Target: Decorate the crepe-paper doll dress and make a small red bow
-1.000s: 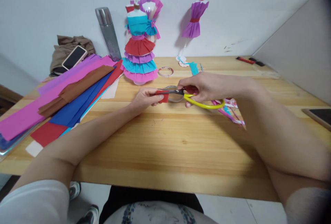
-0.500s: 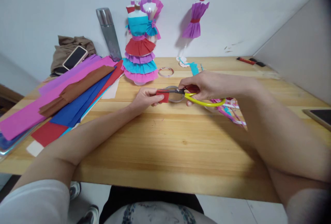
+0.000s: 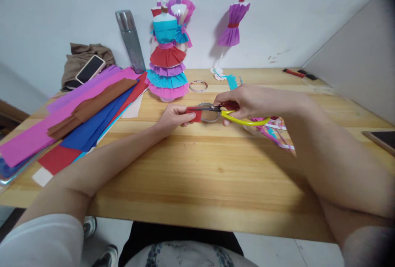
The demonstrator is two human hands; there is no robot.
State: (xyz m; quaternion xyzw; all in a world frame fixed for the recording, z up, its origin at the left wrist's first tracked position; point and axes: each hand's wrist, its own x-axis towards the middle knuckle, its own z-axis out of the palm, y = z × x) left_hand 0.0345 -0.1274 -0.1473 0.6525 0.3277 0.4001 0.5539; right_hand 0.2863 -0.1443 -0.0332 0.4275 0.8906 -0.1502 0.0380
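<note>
My left hand (image 3: 173, 118) pinches a small red piece of paper (image 3: 194, 114) just above the wooden table (image 3: 197, 176). My right hand (image 3: 247, 101) is closed around the yellow-handled scissors (image 3: 240, 119), whose blades reach left into the red paper. A clear tape roll (image 3: 210, 115) lies on the table right behind the blades. Both forearms stretch over the table's middle.
Stacked crepe paper sheets (image 3: 77, 112) in pink, brown, blue and red cover the left side. Paper-dressed mannequins (image 3: 167, 53), a steel bottle (image 3: 130, 40), a second tape ring (image 3: 198, 86) and a purple dress figure (image 3: 232, 22) stand at the back. Paper scraps (image 3: 274, 131) lie right; a phone (image 3: 381, 139) far right.
Both hands stay nearly in place; the scissors' blades have worked slightly further into the red paper.
</note>
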